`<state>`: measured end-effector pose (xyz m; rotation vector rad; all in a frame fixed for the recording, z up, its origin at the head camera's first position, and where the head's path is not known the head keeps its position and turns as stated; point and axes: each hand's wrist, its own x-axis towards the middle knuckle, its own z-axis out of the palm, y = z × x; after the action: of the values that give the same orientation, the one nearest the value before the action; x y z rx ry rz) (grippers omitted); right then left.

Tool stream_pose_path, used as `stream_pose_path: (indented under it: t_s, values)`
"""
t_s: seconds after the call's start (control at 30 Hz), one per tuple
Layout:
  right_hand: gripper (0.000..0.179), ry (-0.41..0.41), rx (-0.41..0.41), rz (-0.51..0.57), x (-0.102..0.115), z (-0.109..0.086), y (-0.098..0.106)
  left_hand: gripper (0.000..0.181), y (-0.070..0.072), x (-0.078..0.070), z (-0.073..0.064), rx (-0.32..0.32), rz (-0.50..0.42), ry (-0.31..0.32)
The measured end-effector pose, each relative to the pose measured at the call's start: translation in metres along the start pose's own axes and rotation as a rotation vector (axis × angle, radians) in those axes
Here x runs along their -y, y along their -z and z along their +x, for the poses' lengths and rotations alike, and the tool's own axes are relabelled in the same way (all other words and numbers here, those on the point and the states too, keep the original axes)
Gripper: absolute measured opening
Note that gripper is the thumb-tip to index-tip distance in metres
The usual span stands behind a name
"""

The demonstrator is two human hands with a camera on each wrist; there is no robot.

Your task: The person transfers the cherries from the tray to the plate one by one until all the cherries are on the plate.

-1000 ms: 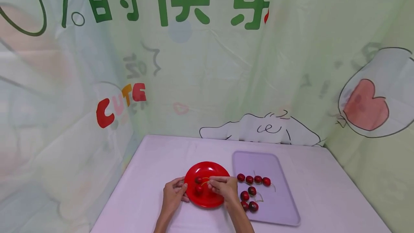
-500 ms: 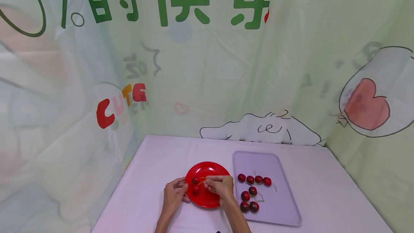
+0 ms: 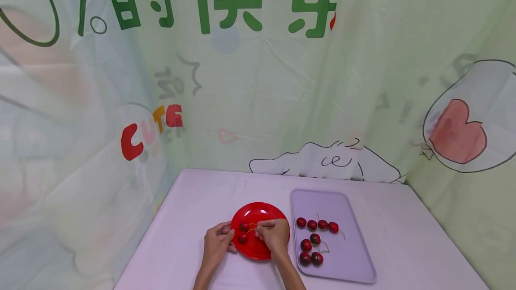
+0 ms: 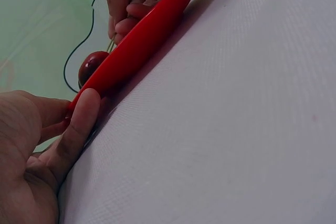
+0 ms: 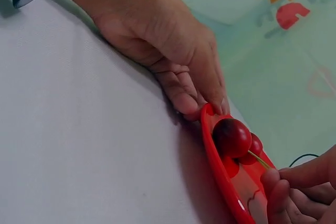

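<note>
My left hand [image 3: 215, 243] holds the left rim of a glossy red plate [image 3: 260, 211], its thumb and fingers pinching the edge in the left wrist view. Over the plate, my right hand [image 3: 276, 232] pinches thin green stems between thumb and fingertips. Two dark red cherries, a front cherry [image 3: 242, 238] and a back cherry [image 3: 244, 226], sit at the stems' ends on the left part of the plate. In the right wrist view the nearer cherry [image 5: 232, 137] overlaps the other, and a stem [image 5: 258, 159] runs from it to the fingertips.
To the right of the plate lies a pale purple tray [image 3: 350, 258]. Several cherries on it form a row [image 3: 322, 224] at the back and a cluster [image 3: 305, 258] nearer the front. A pale cloth [image 3: 205, 191] covers the table, and a printed curtain [image 3: 242, 102] hangs behind.
My right hand has shifted left across the plate, and the two cherries have moved left with it towards the rim. My left hand stays at the plate's edge.
</note>
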<state>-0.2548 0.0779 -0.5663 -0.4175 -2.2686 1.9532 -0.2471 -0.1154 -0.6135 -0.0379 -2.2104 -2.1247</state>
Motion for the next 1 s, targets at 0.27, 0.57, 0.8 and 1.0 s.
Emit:
stream_pose_path:
  t_s: [0.27, 0.57, 0.8, 1.0]
  values:
    - [0.007, 0.135, -0.047, -0.159, -0.0042, -0.0008, -0.0018, 0.039, 0.0000, 0.0001, -0.0009, 0.009, 0.006, -0.026]
    - [0.005, 0.162, -0.060, -0.239, -0.0100, 0.0032, -0.0054, 0.041, 0.0022, 0.0042, 0.0021, 0.004, -0.002, 0.000]
    - [0.005, 0.232, -0.079, -0.308, -0.0087, 0.0025, -0.0067, 0.041, 0.0034, 0.0025, 0.0033, 0.007, -0.008, -0.006]
    - [0.006, 0.240, -0.101, -0.354, -0.0084, 0.0007, -0.0073, 0.040, 0.0032, 0.0001, 0.0011, 0.010, 0.000, 0.002]
